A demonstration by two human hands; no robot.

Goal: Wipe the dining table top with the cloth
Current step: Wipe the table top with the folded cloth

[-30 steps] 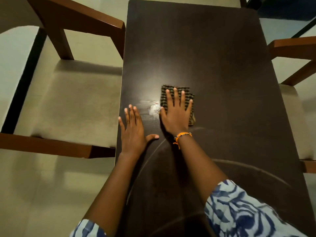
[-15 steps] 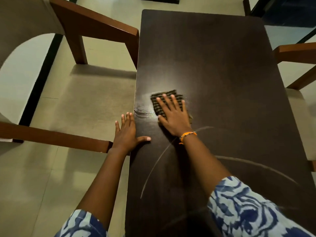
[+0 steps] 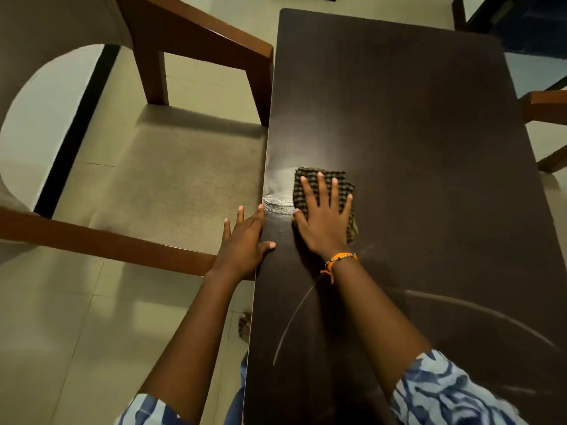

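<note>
A: Cloth is pinned flat on the dining table top, near the left long edge, under the right hand. Fingers are spread wide; nothing is pinched, it is only pressed down by the palm.

B: Step?

A: Mid-wipe is judged. A wet, streaky patch is seen just beside the cloth, at the edge. Left hand is laid open over the table edge, thumb on top, nothing held; probably bracing.

B: Next move?

A: A sweep through the wet patch is probably called for, with pressure kept even so the cloth is not bunched. The far half looks unwiped.

B: Materials?

A: Cloth is checked, woven, folded roughly square. Top is dark, smooth, rectangular, wood-grain. Chair: brown wood frame, beige padded seat.
</note>
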